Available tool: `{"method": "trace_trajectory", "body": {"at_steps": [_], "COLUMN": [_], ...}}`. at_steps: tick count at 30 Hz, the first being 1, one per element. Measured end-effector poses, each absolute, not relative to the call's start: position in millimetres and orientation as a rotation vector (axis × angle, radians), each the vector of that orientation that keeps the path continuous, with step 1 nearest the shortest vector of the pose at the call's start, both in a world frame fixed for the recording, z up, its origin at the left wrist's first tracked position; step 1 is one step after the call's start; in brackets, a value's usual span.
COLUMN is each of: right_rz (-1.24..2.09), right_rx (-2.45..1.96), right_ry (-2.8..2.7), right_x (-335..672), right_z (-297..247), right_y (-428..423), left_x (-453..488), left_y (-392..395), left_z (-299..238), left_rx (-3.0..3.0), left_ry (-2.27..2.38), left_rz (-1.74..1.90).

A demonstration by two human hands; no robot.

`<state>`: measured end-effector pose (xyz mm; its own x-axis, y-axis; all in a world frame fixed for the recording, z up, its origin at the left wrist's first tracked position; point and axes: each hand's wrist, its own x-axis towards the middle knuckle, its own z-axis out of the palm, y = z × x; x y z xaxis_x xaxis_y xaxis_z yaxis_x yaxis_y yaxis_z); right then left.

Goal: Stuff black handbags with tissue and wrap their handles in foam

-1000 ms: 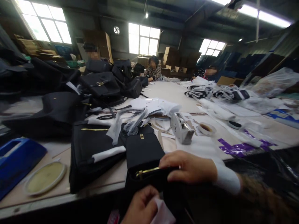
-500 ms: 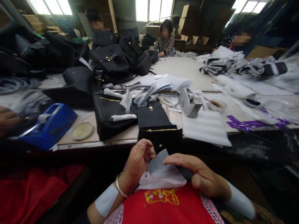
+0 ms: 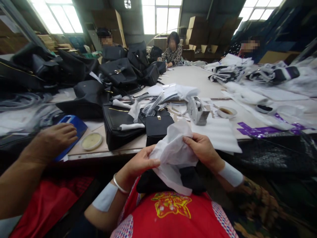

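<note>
Both my hands hold a crumpled sheet of white tissue paper [image 3: 173,152] just above my lap. My left hand [image 3: 140,163] grips its left edge, and my right hand [image 3: 204,150] pinches its right side. Under the paper, a black bag [image 3: 190,180] lies on my lap against my red apron [image 3: 173,215]. A small black handbag with a gold clasp [image 3: 158,125] stands at the table edge just beyond my hands.
A co-worker's arm and hand [image 3: 49,142] reach in from the left over a blue tape dispenser [image 3: 74,127]. A round lid [image 3: 92,141], a grey tape dispenser [image 3: 196,110], white foam sheet [image 3: 218,134] and piles of black bags [image 3: 119,74] cover the table. Three people sit at the far end.
The white paper has risen and opened up between my hands, and the black bag has come down onto my lap. A co-worker's arm has reached in further from the left.
</note>
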<state>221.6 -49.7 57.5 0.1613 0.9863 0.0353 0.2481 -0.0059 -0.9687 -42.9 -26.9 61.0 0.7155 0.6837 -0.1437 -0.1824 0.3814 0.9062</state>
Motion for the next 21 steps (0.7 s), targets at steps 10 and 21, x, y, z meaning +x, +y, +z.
{"method": "trace_trajectory", "body": {"at_steps": [10, 21], "right_rz": [0.692, 0.569], "right_rx": [-1.523, -1.317], "right_ry": [-1.299, -1.609], "right_x": [230, 228], "right_z": [50, 74], "right_y": [-27, -8], "left_x": [-31, -42], "left_y": [5, 26], "left_z": [68, 83], "left_rx": [0.925, 2.017], "left_ry": [1.047, 1.317], "left_rz": [1.215, 1.316]}}
